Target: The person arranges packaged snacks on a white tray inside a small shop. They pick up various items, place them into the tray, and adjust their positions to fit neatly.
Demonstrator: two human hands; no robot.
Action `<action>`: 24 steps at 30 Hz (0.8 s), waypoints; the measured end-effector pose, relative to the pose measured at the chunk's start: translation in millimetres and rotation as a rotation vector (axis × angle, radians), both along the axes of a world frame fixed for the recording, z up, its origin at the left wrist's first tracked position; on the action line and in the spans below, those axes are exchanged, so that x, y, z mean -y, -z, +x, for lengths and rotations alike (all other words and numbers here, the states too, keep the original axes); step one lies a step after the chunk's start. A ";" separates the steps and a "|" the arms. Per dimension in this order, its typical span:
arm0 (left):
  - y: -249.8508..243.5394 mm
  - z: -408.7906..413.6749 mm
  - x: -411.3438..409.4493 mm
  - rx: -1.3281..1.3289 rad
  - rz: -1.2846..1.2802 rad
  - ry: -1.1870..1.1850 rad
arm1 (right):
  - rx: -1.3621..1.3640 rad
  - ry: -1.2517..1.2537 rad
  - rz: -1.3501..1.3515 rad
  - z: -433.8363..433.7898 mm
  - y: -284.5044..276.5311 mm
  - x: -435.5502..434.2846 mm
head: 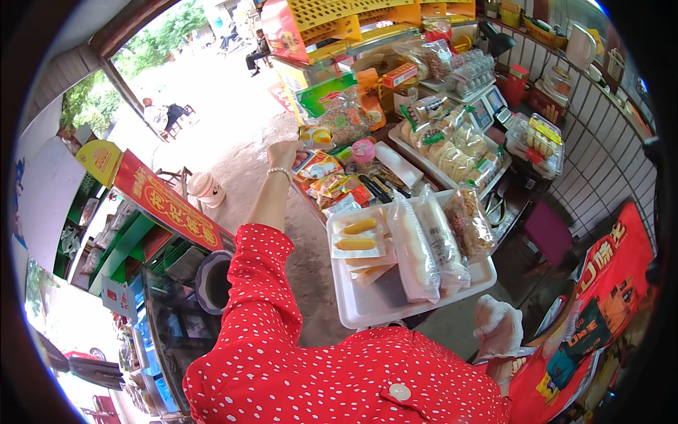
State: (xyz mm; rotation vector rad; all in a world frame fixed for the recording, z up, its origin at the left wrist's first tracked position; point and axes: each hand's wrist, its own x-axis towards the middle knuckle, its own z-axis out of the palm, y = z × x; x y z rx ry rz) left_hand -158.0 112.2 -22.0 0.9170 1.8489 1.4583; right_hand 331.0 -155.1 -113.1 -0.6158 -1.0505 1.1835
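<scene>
My left hand [284, 155] is stretched out over the far left edge of the display of goods. Its fingers are curled at the side of a small yellow snack packet [316, 137], which it appears to grip. Below it lie colourful snack packets [331, 183], beside a pink-lidded tub [363, 151]. Low on the right, my right hand [506, 367] is partly hidden by a bunched white cloth [498, 326] that it holds. Before me, a white plastic tray [365, 310] carries yellow sausages [356, 244], long wrapped white packs [416, 249] and a bag of brown food [470, 225].
A second tray [402, 139] bears bagged flat cakes. Behind it are a scale [484, 108] and egg cartons [471, 74]. A red sack [609, 281] stands at right. At left are a basin [214, 283], a bucket [206, 190] and a red shelf sign [164, 199]. People sit outside.
</scene>
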 end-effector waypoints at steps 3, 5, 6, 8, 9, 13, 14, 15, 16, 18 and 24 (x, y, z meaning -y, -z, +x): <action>13.5 -7.2 3.3 0.109 -0.025 -0.142 | 0.046 0.030 -0.056 -11.6 6.9 -1.3; 29.6 -25.7 -1.6 0.016 -0.131 -0.163 | 0.028 0.025 -0.159 -23.3 -0.8 0.3; 37.4 -30.6 -6.0 0.003 -0.155 -0.153 | 0.006 0.019 -0.221 -29.8 -7.8 1.6; 48.6 -36.4 -8.7 -0.060 -0.197 -0.113 | 0.164 0.095 -0.248 -47.2 -24.5 6.4; 52.2 -37.6 -6.9 -0.110 -0.215 -0.086 | 0.138 0.088 -0.229 -51.5 -22.4 5.5; 48.3 -37.4 -1.9 -0.256 -0.328 0.090 | -0.145 -0.057 -0.305 -62.9 -11.9 9.3; 39.2 -39.9 -2.8 -0.281 -0.391 0.233 | -0.132 -0.034 -0.305 -66.8 -11.8 10.2; 33.9 -39.1 -1.1 -0.286 -0.390 0.276 | -0.116 -0.009 -0.309 -72.0 -14.3 12.6; 29.5 -37.3 0.1 -0.290 -0.389 0.320 | -0.128 -0.007 -0.333 -73.9 -14.8 15.5; 22.5 -37.0 1.9 -0.315 -0.397 0.408 | -0.129 -0.019 -0.336 -79.2 -16.9 16.5; 38.0 -56.1 -8.9 -0.551 -0.378 0.449 | 0.152 0.020 -0.303 -75.7 -11.6 27.0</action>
